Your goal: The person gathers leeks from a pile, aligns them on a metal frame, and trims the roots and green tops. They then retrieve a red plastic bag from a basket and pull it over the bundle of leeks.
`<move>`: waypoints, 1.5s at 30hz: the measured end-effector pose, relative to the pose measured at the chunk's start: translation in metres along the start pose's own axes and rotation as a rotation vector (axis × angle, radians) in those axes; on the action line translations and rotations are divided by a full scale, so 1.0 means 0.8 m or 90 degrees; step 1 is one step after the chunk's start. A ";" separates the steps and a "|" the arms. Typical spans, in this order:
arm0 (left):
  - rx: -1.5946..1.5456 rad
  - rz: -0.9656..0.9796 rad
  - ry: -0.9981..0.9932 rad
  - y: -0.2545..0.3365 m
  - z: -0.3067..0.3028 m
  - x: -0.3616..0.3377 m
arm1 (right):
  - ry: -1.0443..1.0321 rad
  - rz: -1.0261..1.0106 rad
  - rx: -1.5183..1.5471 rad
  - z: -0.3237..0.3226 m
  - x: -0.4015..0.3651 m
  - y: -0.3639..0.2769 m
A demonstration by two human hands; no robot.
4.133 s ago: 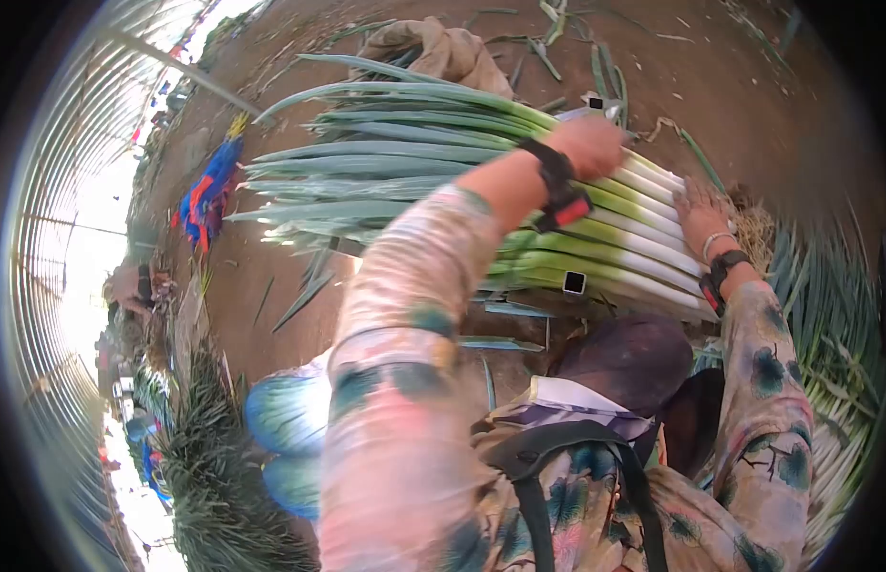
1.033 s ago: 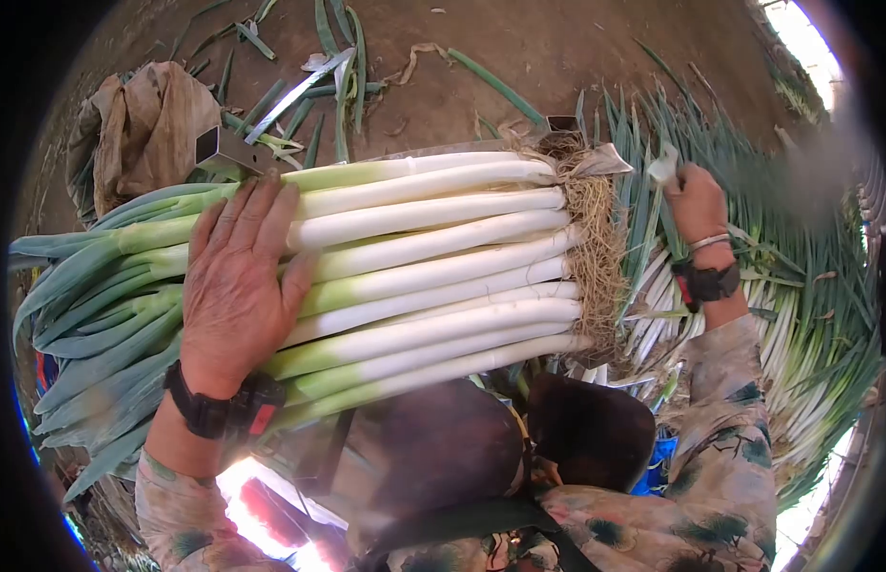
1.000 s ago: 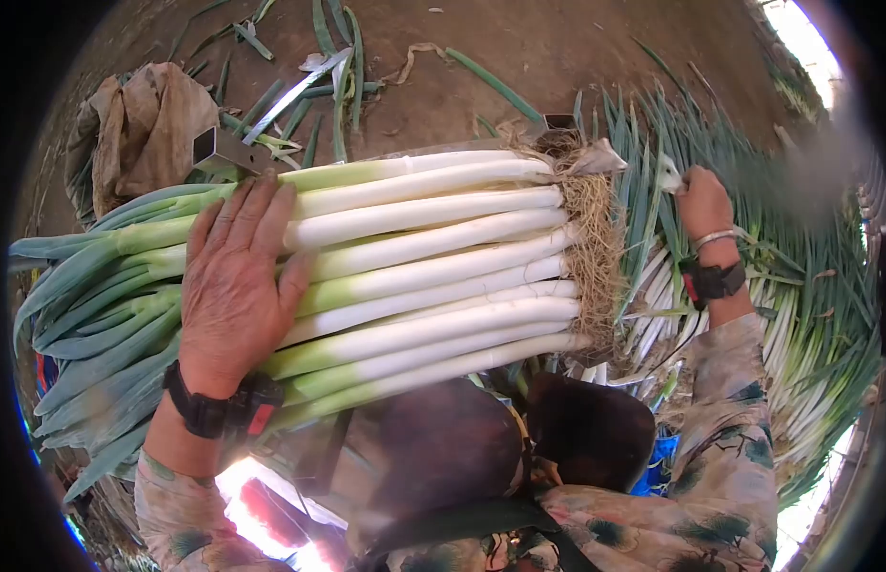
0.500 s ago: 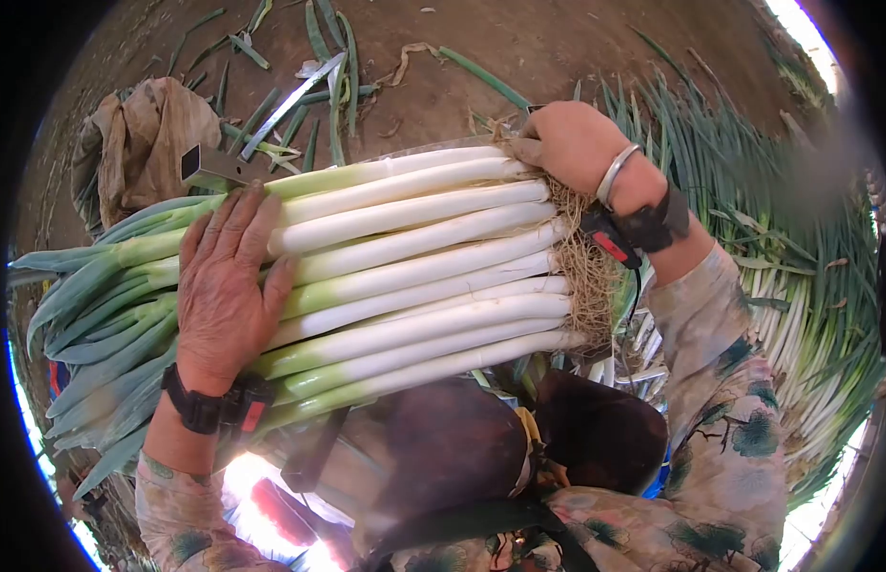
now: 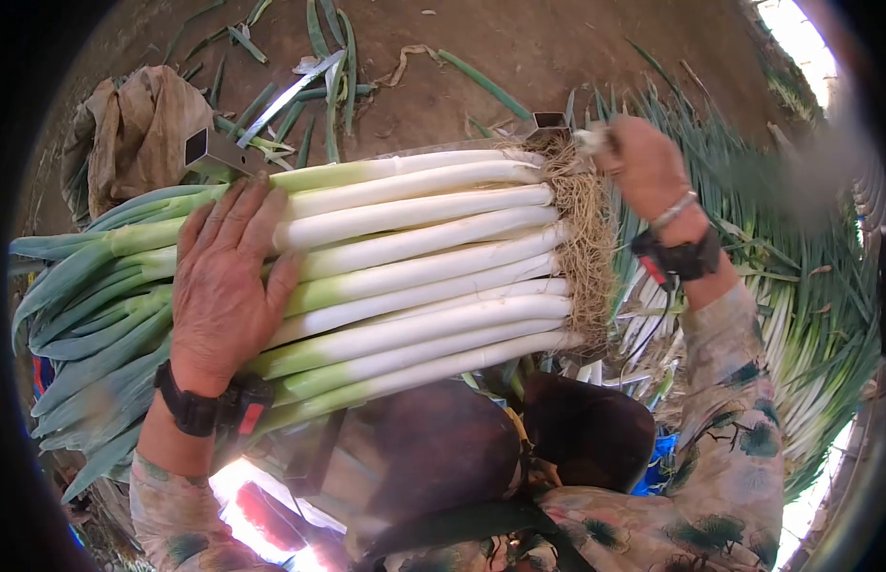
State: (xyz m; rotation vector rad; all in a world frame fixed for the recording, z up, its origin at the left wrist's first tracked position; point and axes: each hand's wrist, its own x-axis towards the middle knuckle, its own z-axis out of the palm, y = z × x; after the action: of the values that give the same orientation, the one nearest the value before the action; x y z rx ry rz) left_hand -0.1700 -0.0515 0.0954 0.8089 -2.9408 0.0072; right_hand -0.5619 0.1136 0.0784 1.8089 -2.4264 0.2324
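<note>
Underneath everything lay the bare brown dirt floor (image 5: 557, 48), strewn with loose green leaf scraps (image 5: 333, 57). Along the right side spread a loose heap of green-leaved leeks (image 5: 796, 315), its leaves fanning outward and its white stalks showing lower down. Across the middle, just in front of the person, lay the bundle of long leeks with white stalks and green tops (image 5: 414, 257), packed side by side, tops pointing left and tangled tan roots (image 5: 586, 248) lined up at the right end. A crumpled tan cloth (image 5: 128, 124) sat on the floor beyond the bundle's green end.

The left hand (image 5: 224, 286) lay flat and open on the bundle, fingers spread, pressing where white stalk turned to green. The right hand (image 5: 643, 162) was at the far corner of the root end, fingers curled shut around a small pale strip (image 5: 591, 141) that touched the roots there.

Two square grey metal tube ends (image 5: 203, 151) poked out behind the bundle's far edge. Each wrist bore a black wristband with a red tag (image 5: 214, 408), and the right wrist also wore a thin silver bangle (image 5: 674, 210).
</note>
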 end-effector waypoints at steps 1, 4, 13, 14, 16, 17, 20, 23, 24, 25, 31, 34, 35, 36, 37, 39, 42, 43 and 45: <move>-0.002 0.000 -0.001 0.000 0.001 0.000 | 0.052 0.021 -0.040 -0.003 -0.011 0.043; 0.005 0.000 0.001 0.000 0.003 0.000 | -0.040 0.149 -0.253 -0.011 -0.054 0.150; 0.053 0.004 -0.021 0.005 0.001 0.003 | -0.197 0.211 0.342 0.001 -0.016 0.000; 0.053 0.005 -0.021 0.005 0.002 0.003 | -0.176 0.143 0.291 0.013 -0.017 -0.001; 0.055 0.003 -0.028 0.006 0.002 0.004 | -0.139 0.101 0.264 0.019 -0.027 0.007; 0.055 -0.001 -0.034 0.006 0.001 0.004 | -0.120 0.079 0.250 0.021 -0.031 0.014; 0.037 0.001 -0.022 0.007 0.001 0.007 | -0.051 0.055 -0.094 0.082 -0.064 0.112; 0.045 -0.013 -0.022 0.009 0.000 0.003 | -0.214 0.376 -0.069 0.102 -0.113 0.170; 0.049 -0.010 -0.027 0.011 0.001 0.006 | -0.214 0.367 -0.070 0.112 -0.137 0.180; 0.049 0.000 -0.036 0.012 0.002 0.012 | -0.208 0.360 -0.073 0.123 -0.159 0.190; 0.072 0.010 -0.064 0.011 0.001 0.009 | -0.153 0.347 0.104 0.168 -0.193 0.107; 0.076 0.000 -0.065 0.018 0.000 0.010 | -0.295 0.211 0.291 0.209 -0.208 0.064; 0.079 -0.001 -0.069 0.019 0.000 0.012 | -0.363 0.151 0.301 0.229 -0.218 0.053; 0.076 0.005 -0.073 0.020 -0.001 0.013 | -0.390 0.121 0.290 0.244 -0.227 0.039; 0.075 0.010 -0.072 0.020 -0.001 0.014 | -0.421 0.084 0.280 0.260 -0.234 0.025; 0.070 0.015 -0.068 0.020 0.001 0.014 | -0.436 0.045 0.259 0.282 -0.243 0.008; 0.068 0.018 -0.082 0.018 0.001 0.014 | -0.435 0.025 0.242 0.301 -0.251 0.003; 0.065 0.015 -0.086 0.017 0.001 0.013 | -0.429 0.024 0.239 0.305 -0.255 0.012; 0.073 0.010 -0.088 0.018 0.001 0.013 | -0.416 0.039 0.227 0.307 -0.266 0.043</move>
State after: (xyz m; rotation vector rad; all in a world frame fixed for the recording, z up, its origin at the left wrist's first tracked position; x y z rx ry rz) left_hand -0.1866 -0.0448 0.0955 0.8338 -3.1005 0.1284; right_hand -0.5327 0.2783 -0.2024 2.2392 -3.0372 0.0881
